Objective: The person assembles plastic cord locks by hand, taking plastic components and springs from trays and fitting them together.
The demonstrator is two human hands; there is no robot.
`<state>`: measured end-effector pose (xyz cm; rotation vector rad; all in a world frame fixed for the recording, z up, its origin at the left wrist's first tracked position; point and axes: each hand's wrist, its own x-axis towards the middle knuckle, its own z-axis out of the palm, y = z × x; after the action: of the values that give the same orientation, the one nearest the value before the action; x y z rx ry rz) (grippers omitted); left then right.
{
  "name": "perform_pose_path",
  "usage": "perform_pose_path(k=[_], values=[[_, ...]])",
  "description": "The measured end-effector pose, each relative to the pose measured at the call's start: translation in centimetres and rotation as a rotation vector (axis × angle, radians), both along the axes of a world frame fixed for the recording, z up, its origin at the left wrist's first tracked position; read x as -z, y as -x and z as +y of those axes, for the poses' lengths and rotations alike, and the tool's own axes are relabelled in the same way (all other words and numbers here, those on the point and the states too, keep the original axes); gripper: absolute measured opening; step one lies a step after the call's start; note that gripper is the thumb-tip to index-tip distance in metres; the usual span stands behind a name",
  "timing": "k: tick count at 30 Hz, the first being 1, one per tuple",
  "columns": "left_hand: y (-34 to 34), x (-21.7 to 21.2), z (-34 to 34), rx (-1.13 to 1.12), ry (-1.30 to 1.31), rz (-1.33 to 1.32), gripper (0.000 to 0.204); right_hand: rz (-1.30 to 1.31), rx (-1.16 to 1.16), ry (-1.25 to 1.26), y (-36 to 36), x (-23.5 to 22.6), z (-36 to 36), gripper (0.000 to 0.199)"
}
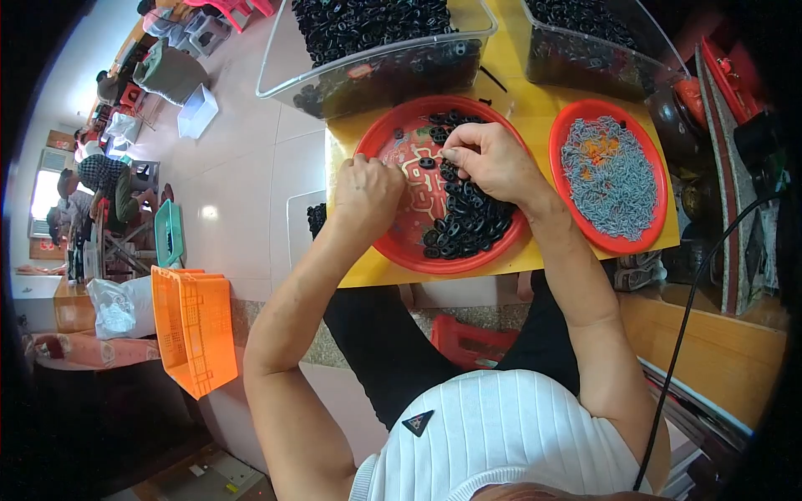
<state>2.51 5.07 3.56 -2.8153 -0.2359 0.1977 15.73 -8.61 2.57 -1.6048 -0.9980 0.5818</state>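
Observation:
A round red tray [393,247] lies before me, a pale pattern on its bottom. Small black plastic pieces with holes [468,219] are heaped along its right side, with a few more at the far rim. Over the tray's left rim is my left hand [366,194], its fingers curled in; whatever they hold is hidden. My right hand [497,163] is above the pieces, thumb and forefinger pinched together on something too small to name. One loose black piece [427,163] lies between the hands. On the right, a second red tray [561,138] holds many small grey screw-like parts [614,188].
Beyond the tray stand two clear plastic bins [376,79] [585,67] full of black pieces. All rest on a yellow tabletop [355,271]. An orange crate [196,330] is on the floor at left. A black cable [689,309] runs down the right. Other people sit far left.

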Motion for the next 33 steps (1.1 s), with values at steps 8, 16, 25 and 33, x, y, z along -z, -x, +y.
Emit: perform_pose_path(k=[8,16,25,33], values=[[0.5,0.4,0.6,0.012,0.333,-0.401,0.014,0.329,-0.024,0.045,0.2,-0.8,0.0,0.011],[-0.6,-0.2,-2.6,-0.300,1.543,-1.061,0.009,0.552,-0.137,-0.052,-0.2,-0.2,-0.3,0.009],[-1.0,1.8,-2.7,-0.382,2.473,-1.049,0.014,0.524,-0.006,-0.159,0.3,-0.4,0.0,0.008],[-1.2,2.1,-3.4,-0.372,2.585,-1.092,0.018,0.433,0.138,-0.166,3.3,-1.7,0.3,0.008]])
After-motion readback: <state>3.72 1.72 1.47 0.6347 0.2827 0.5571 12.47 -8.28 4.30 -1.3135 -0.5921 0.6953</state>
